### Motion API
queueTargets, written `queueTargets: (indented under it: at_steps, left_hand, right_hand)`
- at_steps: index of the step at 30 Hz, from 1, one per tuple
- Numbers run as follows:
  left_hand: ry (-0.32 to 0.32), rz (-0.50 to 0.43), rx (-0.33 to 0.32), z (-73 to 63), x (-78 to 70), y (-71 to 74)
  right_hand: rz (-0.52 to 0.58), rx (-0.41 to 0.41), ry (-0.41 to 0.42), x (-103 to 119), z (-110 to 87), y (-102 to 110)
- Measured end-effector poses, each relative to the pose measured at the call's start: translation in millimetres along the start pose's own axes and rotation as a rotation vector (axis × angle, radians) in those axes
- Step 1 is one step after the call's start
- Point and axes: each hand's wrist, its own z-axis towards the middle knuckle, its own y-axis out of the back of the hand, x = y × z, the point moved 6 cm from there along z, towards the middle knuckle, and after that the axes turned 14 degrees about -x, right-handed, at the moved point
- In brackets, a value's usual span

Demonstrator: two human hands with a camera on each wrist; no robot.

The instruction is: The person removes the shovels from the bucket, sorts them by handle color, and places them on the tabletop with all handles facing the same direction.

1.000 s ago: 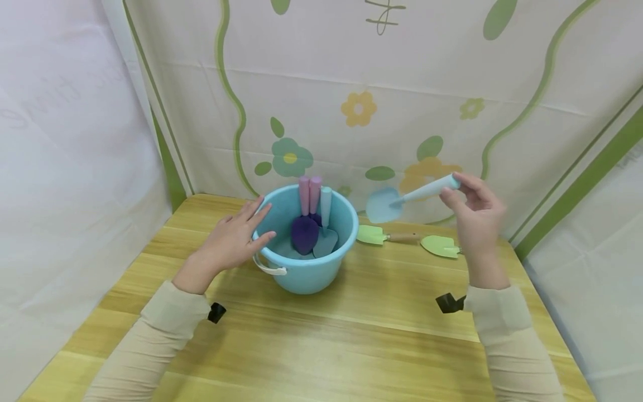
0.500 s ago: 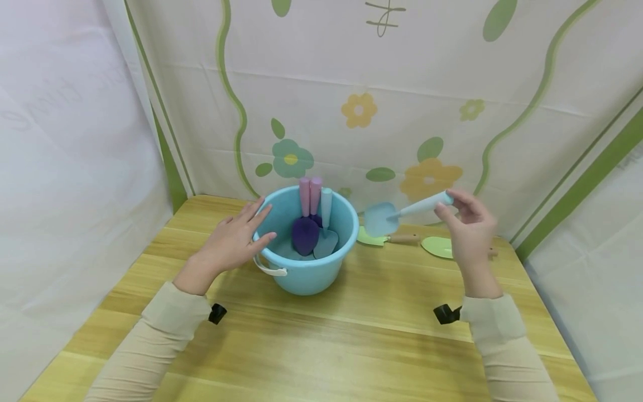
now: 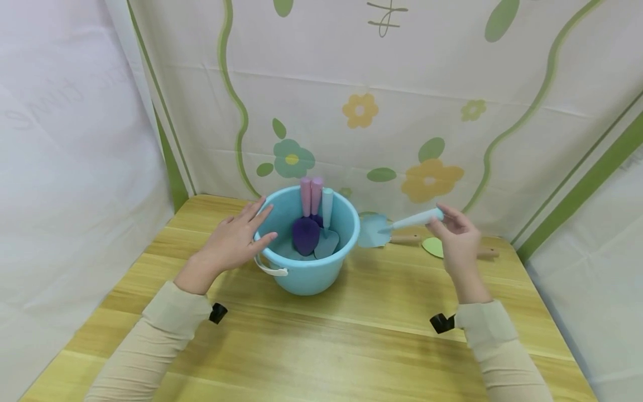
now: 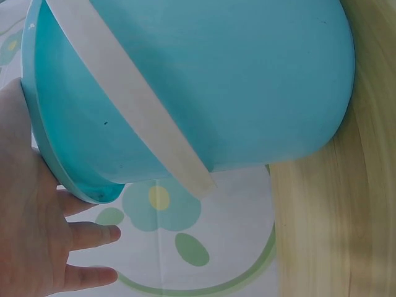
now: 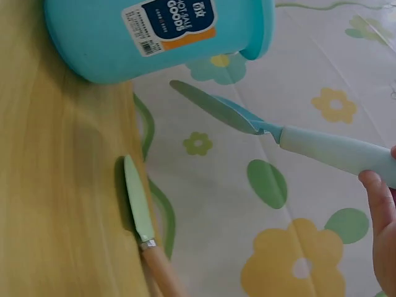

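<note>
A light blue bucket (image 3: 307, 276) stands upright on the table, its white handle (image 3: 273, 272) hanging down the near left side. My left hand (image 3: 232, 240) rests at its left rim with the fingers spread and straight. Inside lean two trowels with pink handles (image 3: 311, 196) and dark purple blades (image 3: 305, 235), beside a light blue trowel (image 3: 327, 207). Right of the bucket, my right hand (image 3: 458, 240) pinches the handle end of another light blue trowel (image 3: 414, 220). Its blade points left, close to the bucket's right rim, and the right wrist view shows it raised above the table.
Two green trowels with wooden handles lie at the table's back right. The blue blade partly covers the left one (image 3: 404, 238); my right hand partly covers the other (image 3: 433, 247). A flowered cloth (image 3: 382, 72) hangs directly behind the wooden table (image 3: 321, 346).
My right hand has moved down and left with the light blue trowel, whose blade now sits lower and nearer the bucket. The left hand and the bucket have stayed in place.
</note>
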Motion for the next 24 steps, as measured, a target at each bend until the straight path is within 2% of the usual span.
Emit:
queueTargets:
  at_steps: [4,9,13,24]
  left_hand:
    - [-0.004,0.004,-0.002,0.2,0.9,-1.1]
    - [-0.007,0.003,-0.001,0.4,0.7,-1.0]
    - [-0.003,0.000,0.000,0.4,0.1,-0.5]
    - [0.000,0.002,0.002,0.3,0.2,-0.1]
  right_hand:
    - [-0.039,0.005,-0.013,-12,0.5,2]
    - [-0.040,0.022,-0.008,-22,0.5,3]
    - [-0.048,0.054,-0.038,-30,0.2,5]
    - [-0.105,0.112,-0.240,-56,1.3,17]
